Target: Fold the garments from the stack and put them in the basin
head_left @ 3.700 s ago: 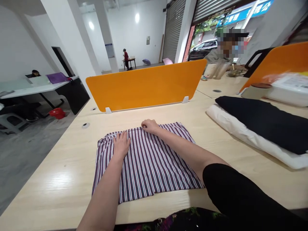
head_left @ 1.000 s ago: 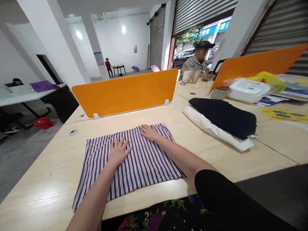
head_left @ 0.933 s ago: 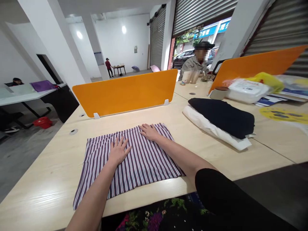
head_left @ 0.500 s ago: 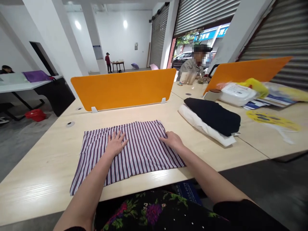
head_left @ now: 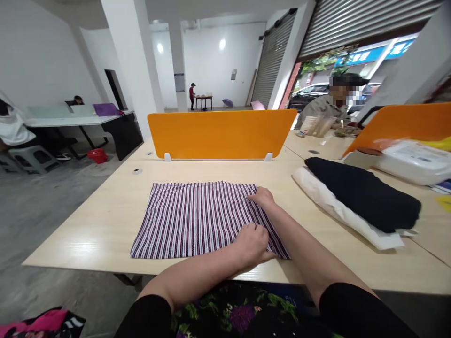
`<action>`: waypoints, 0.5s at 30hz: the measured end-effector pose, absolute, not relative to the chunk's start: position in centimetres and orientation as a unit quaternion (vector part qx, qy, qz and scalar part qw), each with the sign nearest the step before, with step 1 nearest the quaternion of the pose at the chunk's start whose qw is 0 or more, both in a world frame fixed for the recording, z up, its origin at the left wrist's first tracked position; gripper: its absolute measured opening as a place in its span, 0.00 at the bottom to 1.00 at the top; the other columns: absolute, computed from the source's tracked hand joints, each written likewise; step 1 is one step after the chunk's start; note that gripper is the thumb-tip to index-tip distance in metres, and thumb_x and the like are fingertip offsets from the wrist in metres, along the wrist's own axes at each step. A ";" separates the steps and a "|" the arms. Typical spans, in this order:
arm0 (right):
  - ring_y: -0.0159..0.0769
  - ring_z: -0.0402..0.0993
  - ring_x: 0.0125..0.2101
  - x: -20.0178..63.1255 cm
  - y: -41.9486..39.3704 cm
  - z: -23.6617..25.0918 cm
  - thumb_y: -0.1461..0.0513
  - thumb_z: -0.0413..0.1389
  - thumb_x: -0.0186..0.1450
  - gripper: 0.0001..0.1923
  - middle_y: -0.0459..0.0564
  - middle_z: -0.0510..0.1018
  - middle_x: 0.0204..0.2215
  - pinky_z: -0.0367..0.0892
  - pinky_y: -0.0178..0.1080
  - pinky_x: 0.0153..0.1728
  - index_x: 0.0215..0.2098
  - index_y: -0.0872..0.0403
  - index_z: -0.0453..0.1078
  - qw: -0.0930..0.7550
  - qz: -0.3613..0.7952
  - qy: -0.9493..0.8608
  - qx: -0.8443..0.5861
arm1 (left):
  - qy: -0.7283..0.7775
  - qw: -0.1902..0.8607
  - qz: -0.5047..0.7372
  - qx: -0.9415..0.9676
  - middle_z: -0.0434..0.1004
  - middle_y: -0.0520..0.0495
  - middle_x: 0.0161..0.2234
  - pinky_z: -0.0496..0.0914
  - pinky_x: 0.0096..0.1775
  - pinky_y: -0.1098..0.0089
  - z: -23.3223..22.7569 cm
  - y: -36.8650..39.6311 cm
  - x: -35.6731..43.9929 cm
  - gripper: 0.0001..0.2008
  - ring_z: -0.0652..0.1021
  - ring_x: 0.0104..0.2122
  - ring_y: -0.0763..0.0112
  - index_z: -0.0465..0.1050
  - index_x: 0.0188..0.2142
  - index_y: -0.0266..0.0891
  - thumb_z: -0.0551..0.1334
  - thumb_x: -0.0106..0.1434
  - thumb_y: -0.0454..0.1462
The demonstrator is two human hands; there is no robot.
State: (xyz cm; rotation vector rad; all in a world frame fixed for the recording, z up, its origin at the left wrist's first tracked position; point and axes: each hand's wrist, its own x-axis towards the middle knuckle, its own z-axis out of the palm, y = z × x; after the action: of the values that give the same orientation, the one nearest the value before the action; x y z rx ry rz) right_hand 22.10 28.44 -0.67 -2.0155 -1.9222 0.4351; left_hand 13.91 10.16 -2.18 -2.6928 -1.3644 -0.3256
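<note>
A striped cloth (head_left: 197, 218), white with dark and reddish lines, lies spread flat on the pale wooden table (head_left: 102, 216). At its far right corner, my right hand (head_left: 263, 198) is closed on the edge, the thumb lying over the stripes. My left hand (head_left: 251, 244) is across to the near right part of the same cloth, its fingers curled in and its thumb pointing right along the near edge. The fingertips of both hands are partly hidden.
Behind the cloth stands an orange divider (head_left: 221, 135). To the right lie folded black fabric (head_left: 362, 192) and white fabric (head_left: 327, 202), with a white plastic package (head_left: 416, 162) beyond. Past the divider sits a person (head_left: 324, 108) near cups (head_left: 310, 126).
My left hand has moved from the cloth's left middle to its near right part and curled. My right hand stays at the far right corner. The cloth looks smoother; the view has turned left.
</note>
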 end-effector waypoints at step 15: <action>0.29 0.64 0.20 9.7 27.8 3.9 0.59 0.56 0.53 0.07 0.39 0.64 0.17 0.60 0.30 0.21 0.25 0.54 0.65 0.368 0.383 -0.681 -0.504 | -0.553 -0.308 -0.611 -0.475 0.68 0.52 0.29 0.64 0.33 0.73 -0.1 4.3 0.0 0.11 0.69 0.30 0.74 0.67 0.35 0.38 0.51 0.66 0.41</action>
State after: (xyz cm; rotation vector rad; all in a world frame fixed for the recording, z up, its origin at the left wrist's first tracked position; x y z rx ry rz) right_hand 9.74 27.76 3.94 -1.2954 -1.7477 0.9827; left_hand 0.00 4.26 -0.06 -1.8814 -2.1902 -2.4201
